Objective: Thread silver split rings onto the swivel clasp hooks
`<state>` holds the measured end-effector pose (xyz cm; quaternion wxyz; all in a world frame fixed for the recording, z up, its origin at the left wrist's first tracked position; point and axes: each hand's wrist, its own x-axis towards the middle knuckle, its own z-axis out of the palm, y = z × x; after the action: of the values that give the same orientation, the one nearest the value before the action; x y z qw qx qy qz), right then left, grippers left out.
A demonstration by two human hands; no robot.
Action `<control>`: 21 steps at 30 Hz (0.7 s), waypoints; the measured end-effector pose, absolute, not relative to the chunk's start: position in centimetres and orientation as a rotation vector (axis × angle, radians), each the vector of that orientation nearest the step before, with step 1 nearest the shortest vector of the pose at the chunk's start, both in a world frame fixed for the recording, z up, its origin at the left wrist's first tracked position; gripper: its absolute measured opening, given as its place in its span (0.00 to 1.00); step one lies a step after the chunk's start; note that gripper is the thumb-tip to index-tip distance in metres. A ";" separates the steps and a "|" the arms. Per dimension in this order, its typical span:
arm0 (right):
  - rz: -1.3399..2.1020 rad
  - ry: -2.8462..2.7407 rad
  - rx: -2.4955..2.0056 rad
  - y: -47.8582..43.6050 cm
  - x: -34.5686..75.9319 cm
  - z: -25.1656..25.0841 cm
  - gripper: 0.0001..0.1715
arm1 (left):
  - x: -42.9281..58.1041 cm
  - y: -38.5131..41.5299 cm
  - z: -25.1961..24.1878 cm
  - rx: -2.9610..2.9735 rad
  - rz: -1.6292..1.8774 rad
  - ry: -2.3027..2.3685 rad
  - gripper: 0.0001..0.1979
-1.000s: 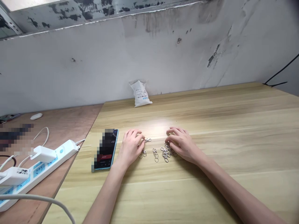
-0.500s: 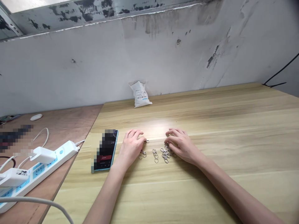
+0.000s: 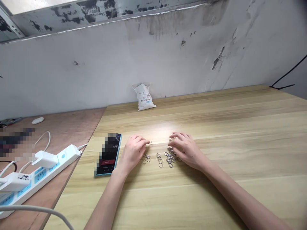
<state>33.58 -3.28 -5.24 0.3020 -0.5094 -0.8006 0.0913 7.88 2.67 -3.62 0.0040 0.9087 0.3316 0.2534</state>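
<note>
My left hand (image 3: 134, 151) pinches a small metal ring (image 3: 150, 142) between thumb and forefinger, seen nearly edge-on. Below those fingers, a few linked metal rings (image 3: 145, 161) lie on the wooden tabletop, partly hidden by the hand. My right hand (image 3: 185, 148) rests at the far right side of a pile of silvery key rings with clasps (image 3: 170, 158), its fingers curved and apart. Its thumb and palm hide part of the pile. Between the two hands lies a short chain of linked rings (image 3: 159, 160), apart from the pile.
A phone (image 3: 110, 156) lies left of my left hand. Farther left, a white power strip (image 3: 57, 163) with chargers and cables sits on a brown board (image 3: 72, 123). A white labelled packet (image 3: 144, 97) stands against the wall at the back.
My left hand has lifted and turned slightly, and the ring in its fingertips has tipped from face-on to edge-on. The right hand has barely moved over the pile.
</note>
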 end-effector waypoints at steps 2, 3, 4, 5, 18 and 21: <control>0.232 -2.100 -1.313 -3.5 33.0 -5.0 0.11 | 8.5 2.2 -3.4 2.822 0.867 0.961 0.10; 0.231 -2.100 -1.293 -3.6 32.7 -4.8 0.12 | 8.9 1.8 -3.3 2.812 0.895 0.915 0.09; 0.232 -2.106 -1.273 -3.8 32.2 -4.7 0.13 | 9.3 1.5 -3.2 2.804 0.909 0.868 0.09; 0.233 -2.119 -1.253 -4.0 31.8 -4.6 0.14 | 9.7 1.1 -3.1 2.797 0.921 0.827 0.09; 0.223 -2.168 -1.116 -4.2 31.3 -4.5 0.09 | 10.5 -0.4 -1.8 2.363 0.806 0.771 0.04; 0.171 -2.165 -1.113 -4.2 31.4 -4.2 0.10 | 10.4 -0.6 -1.4 2.243 0.720 0.810 0.05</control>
<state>31.38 -4.24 -4.23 0.3433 -0.4284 -0.8332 0.0659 10.40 -0.58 -1.38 0.3195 0.8532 0.3083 0.2737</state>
